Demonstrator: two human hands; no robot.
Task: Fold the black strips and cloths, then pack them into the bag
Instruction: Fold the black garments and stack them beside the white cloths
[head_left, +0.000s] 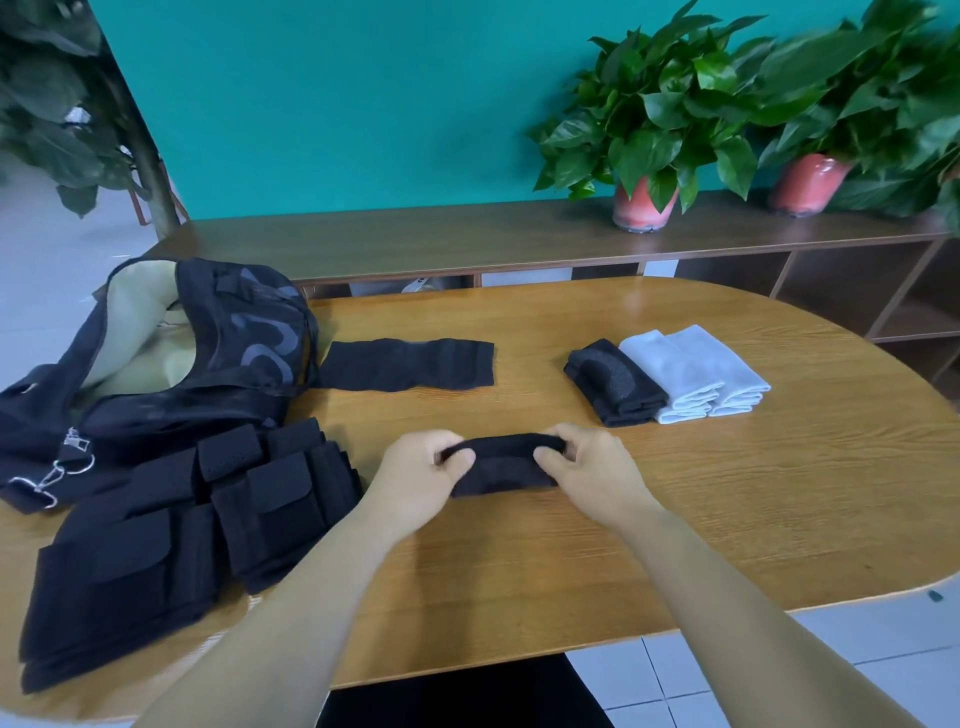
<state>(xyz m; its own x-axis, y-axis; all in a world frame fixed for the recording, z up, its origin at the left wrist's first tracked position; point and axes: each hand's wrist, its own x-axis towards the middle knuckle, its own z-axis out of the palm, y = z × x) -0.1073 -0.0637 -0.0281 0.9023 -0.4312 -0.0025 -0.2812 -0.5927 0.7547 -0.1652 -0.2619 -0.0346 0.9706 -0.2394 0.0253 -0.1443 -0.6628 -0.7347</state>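
Both hands (506, 467) pinch a folded black strip (503, 465).

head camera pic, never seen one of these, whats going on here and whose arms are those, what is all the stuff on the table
There is no machine here. A person wears a wide-angle camera on the head, so you look forward and down along their own bare arms.

The left hand and the right hand each pinch one end of a folded black strip, held just over the wooden table.

On the table, left side: an open black bag with a pale lining, and in front of it a stack of black pouches. Behind the hands lies another black strip, still flat and unfolded. To the right sit a folded black cloth and, touching it, two folded white cloths.

Behind the table, a low shelf carries two potted plants.
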